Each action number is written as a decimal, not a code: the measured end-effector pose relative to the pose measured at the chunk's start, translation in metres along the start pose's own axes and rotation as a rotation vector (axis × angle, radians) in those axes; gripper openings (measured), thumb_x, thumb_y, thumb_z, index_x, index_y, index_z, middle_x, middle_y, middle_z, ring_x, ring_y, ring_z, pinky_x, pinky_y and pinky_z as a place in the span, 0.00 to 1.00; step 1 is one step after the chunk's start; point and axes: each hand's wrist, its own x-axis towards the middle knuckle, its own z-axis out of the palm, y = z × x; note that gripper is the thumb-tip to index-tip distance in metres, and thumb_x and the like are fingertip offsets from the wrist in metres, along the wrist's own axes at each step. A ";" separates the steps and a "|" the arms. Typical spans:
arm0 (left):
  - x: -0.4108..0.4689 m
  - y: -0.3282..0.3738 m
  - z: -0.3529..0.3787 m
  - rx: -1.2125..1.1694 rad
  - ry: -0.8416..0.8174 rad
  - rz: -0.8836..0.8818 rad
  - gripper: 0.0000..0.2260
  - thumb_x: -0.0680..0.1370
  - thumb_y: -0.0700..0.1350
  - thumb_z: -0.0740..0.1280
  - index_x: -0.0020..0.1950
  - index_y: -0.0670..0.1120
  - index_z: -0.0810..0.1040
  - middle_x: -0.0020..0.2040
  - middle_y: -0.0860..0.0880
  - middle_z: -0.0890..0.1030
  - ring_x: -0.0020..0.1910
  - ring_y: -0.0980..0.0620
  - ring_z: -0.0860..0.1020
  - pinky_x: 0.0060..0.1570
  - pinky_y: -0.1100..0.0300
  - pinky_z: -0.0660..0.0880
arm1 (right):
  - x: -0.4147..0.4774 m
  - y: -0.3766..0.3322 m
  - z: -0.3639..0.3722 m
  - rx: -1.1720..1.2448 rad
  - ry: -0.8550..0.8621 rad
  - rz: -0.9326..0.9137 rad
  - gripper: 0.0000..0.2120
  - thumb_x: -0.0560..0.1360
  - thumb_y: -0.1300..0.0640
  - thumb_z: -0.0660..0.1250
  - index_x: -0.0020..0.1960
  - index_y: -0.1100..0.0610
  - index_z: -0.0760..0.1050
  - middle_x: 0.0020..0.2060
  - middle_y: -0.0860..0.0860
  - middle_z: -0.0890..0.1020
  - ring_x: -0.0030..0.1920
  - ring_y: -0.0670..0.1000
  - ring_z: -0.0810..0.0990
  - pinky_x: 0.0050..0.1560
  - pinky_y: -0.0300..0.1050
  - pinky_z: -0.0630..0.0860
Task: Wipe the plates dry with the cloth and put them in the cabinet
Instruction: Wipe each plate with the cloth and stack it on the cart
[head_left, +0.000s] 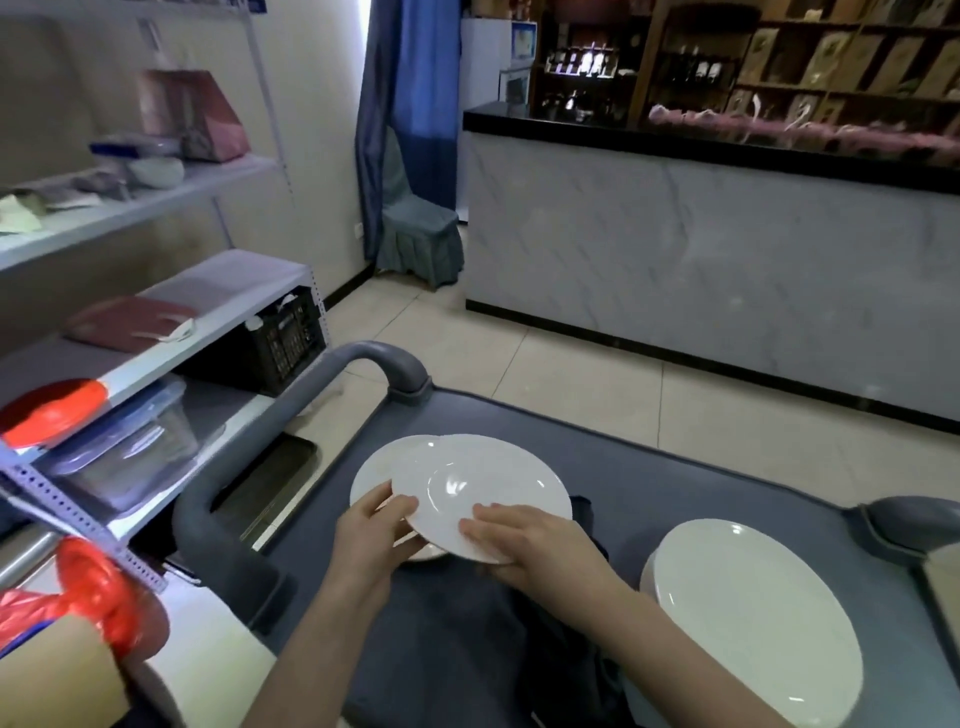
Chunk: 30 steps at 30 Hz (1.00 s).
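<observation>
Left hand (374, 530): thumb on top of the left rim of a round white glazed plate (483, 493), other fingers curled beneath; it grips the rim.
Right hand (530, 540): fingers laid over the plate's near right rim with the thumb tucked below, pinching it.
Held plate: lifted and tilted slightly over the grey cart top (675, 483), overlapping a second white plate (371, 470) that lies under its left side; much of that one is covered.
Dark cloth (566, 660): crumpled on the cart under and behind the right forearm, mostly hidden, its bottom cut off by the frame.
Stack of white plates (748, 613): on the cart to the right, well apart from the hands; the count is hard to make out and the near edge is cropped.
Red plastic bag (104, 597): bottom left, blurred.
White metal shelf rack (218, 332): left of the cart, holding clear lidded boxes (130, 441) and a black slatted crate (285, 343); contents unclear.
Grey marble-look counter (701, 270): beyond the cart, with a black top.
Dark wooden shelving (727, 57): behind the counter; bottle labels too blurred to read.
Blue curtain (410, 104): far centre, a grey covered chair (421, 228) before it.
</observation>
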 end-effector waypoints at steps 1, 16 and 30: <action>0.004 -0.003 -0.006 -0.020 0.012 -0.004 0.11 0.75 0.33 0.66 0.53 0.43 0.84 0.46 0.44 0.85 0.39 0.48 0.83 0.34 0.58 0.78 | 0.004 0.002 0.002 0.041 -0.049 0.042 0.25 0.77 0.46 0.69 0.73 0.43 0.70 0.74 0.43 0.70 0.73 0.47 0.68 0.70 0.47 0.68; 0.054 -0.018 -0.074 -0.020 -0.017 -0.003 0.17 0.78 0.33 0.63 0.63 0.47 0.79 0.55 0.46 0.85 0.53 0.44 0.83 0.43 0.52 0.81 | 0.077 0.029 0.033 0.421 0.153 0.625 0.21 0.73 0.62 0.69 0.66 0.51 0.76 0.52 0.50 0.75 0.53 0.53 0.77 0.58 0.46 0.73; 0.098 -0.031 -0.071 0.693 0.151 0.168 0.08 0.78 0.36 0.64 0.54 0.45 0.78 0.53 0.47 0.68 0.52 0.45 0.73 0.46 0.62 0.67 | 0.106 0.042 0.082 0.540 0.205 0.822 0.16 0.69 0.68 0.68 0.54 0.56 0.81 0.47 0.56 0.82 0.49 0.57 0.80 0.52 0.53 0.79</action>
